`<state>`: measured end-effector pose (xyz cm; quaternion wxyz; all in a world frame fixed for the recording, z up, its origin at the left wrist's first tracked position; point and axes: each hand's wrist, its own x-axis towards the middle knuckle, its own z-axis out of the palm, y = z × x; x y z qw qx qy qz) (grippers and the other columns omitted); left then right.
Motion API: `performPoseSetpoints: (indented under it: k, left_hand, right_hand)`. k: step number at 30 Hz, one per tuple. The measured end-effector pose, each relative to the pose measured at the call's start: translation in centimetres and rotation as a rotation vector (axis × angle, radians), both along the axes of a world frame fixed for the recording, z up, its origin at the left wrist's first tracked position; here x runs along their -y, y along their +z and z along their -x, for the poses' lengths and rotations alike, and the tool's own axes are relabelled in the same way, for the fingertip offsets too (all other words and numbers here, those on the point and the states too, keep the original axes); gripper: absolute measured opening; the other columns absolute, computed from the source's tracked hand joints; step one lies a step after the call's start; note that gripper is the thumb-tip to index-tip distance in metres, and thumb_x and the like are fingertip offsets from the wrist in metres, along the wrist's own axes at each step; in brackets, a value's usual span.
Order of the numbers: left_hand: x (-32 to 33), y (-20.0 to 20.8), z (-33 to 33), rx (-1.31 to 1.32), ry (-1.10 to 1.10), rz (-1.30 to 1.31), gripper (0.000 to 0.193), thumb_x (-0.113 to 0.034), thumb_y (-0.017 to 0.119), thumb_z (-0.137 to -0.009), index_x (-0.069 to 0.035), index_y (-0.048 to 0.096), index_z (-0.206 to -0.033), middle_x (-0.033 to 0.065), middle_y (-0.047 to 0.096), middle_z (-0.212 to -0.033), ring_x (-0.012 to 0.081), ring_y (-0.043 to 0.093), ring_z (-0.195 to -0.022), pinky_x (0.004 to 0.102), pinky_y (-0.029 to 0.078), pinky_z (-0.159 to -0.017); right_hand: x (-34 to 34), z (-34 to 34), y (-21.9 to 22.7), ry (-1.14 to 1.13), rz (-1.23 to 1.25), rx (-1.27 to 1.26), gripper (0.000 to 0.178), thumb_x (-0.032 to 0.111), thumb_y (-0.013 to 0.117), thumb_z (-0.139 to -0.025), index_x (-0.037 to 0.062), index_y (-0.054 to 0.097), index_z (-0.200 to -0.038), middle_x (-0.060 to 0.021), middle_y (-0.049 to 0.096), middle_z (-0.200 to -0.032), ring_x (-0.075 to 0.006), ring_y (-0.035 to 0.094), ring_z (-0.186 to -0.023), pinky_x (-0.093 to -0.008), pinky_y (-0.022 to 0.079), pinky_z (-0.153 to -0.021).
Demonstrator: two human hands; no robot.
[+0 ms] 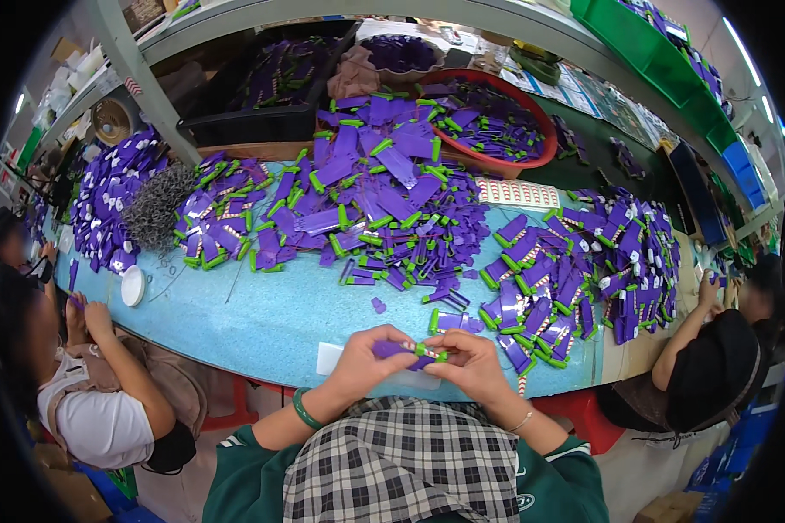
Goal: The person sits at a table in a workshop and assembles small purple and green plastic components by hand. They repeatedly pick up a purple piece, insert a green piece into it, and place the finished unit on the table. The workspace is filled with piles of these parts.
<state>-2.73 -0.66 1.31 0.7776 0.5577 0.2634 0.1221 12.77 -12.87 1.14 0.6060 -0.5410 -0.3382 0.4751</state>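
Close in front of me, over the table's near edge, both my hands hold one small purple plastic piece (pixel 394 349) with green ends and a red-and-white striped strip. My left hand (pixel 366 357) pinches its purple end between thumb and fingers. Gripping the green end is my right hand (pixel 473 364). A white card or sheet (pixel 330 357) lies partly under my left hand. Just beyond my right hand is a pile of purple and green pieces with striped strips (pixel 532 296). Farther ahead spreads a heap of loose purple and green plastic parts (pixel 375 192).
The blue table (pixel 192 301) curves before me. A red basin (pixel 545 131) and a black crate (pixel 235 131) hold more parts. At left are grey metal springs or clips (pixel 159 209) and a white round lid (pixel 133 286). People sit at left (pixel 105 410) and right (pixel 711 370).
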Motion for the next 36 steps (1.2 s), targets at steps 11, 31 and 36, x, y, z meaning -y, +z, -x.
performPoseSetpoints:
  k: [11,31,36]
  left_hand:
    - [-1.6,2.3,-0.6,0.143,-0.278,-0.755,0.014,-0.007,0.071,-0.075,-0.002,0.064,-0.086,0.0101,0.059,-0.086,0.023,0.06,-0.077,0.0333,0.047,-0.069]
    - [-3.3,0.7,0.1,0.207,0.359,-0.255,0.02,-0.019,0.041,-0.1,-0.001,0.048,-0.107,0.0092,0.061,-0.085,0.0154,0.061,-0.077,0.0311,0.052,-0.073]
    - [-0.8,-1.0,-1.9,-0.006,0.004,-0.273,0.016,-0.013,0.043,-0.097,0.0,0.052,-0.101,0.0061,0.062,-0.082,0.0124,0.06,-0.073,0.0277,0.051,-0.069]
  right_hand:
    - [-1.6,-3.1,2.8,0.37,-0.246,0.723,0.016,0.003,0.071,-0.076,0.001,0.065,-0.09,-0.0085,0.063,-0.081,-0.0188,0.06,-0.067,-0.0285,0.049,-0.061]
    - [-4.8,-9.6,1.4,-0.06,-0.091,1.361,0.011,0.0,0.064,-0.073,0.0046,0.067,-0.083,-0.0087,0.061,-0.075,-0.0243,0.06,-0.073,-0.0358,0.046,-0.065]
    - [-3.6,-4.4,3.4,0.106,-0.113,0.726,0.018,-0.002,0.067,-0.076,0.0034,0.069,-0.093,-0.0097,0.064,-0.08,-0.0203,0.063,-0.073,-0.0306,0.049,-0.064]
